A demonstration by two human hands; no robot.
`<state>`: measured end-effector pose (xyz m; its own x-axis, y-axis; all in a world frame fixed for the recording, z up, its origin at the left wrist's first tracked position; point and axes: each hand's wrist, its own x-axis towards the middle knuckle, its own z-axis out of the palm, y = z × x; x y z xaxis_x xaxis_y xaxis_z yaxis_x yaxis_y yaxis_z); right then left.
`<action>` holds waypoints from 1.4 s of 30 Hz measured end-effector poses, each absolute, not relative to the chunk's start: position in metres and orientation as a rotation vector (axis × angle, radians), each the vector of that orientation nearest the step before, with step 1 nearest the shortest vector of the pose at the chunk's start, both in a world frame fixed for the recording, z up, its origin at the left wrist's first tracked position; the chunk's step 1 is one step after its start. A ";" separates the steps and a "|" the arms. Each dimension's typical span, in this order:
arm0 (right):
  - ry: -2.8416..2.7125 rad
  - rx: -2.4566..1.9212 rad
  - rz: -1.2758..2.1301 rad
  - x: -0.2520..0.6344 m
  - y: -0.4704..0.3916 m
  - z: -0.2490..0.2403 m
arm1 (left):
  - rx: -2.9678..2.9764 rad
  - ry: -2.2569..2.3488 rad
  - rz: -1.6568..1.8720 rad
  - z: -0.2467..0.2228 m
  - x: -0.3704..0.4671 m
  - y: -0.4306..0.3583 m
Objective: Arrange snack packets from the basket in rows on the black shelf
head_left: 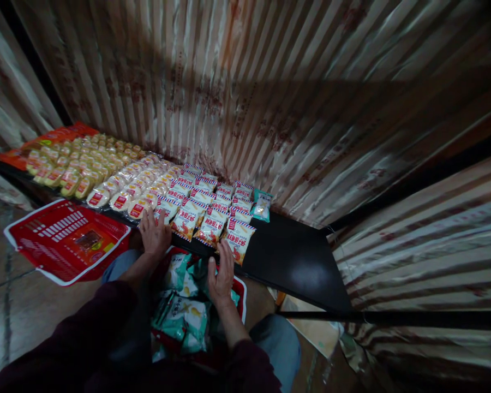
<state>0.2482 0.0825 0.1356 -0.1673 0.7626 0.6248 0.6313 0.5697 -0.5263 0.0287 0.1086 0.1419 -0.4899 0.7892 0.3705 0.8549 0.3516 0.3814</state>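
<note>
Head view shows left hand (154, 234) and right hand (221, 275) near packets (211, 222).

"How many baskets are there?"
"Two: the left basket (41, 234) and the right basket (244, 305)."
"Striped bags (211, 224)?"
"Four along the near edge of the shelf (298, 262); those behind overlap too much to count."
"Green ones?"
"One green bag (262, 206) by the far edge. The piled green bags (184, 316) in the right basket: several, number unclear."
"Round packs (118, 185)?"
"Dozens."
</note>
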 end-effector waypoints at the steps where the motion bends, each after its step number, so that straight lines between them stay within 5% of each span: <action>1: -1.871 -1.151 0.145 0.250 0.086 0.136 | -1.523 -2.470 -0.808 0.143 0.027 0.109; 42: -1.895 -1.543 -0.133 0.285 0.127 0.105 | -1.651 -1.969 -1.200 0.111 0.016 0.146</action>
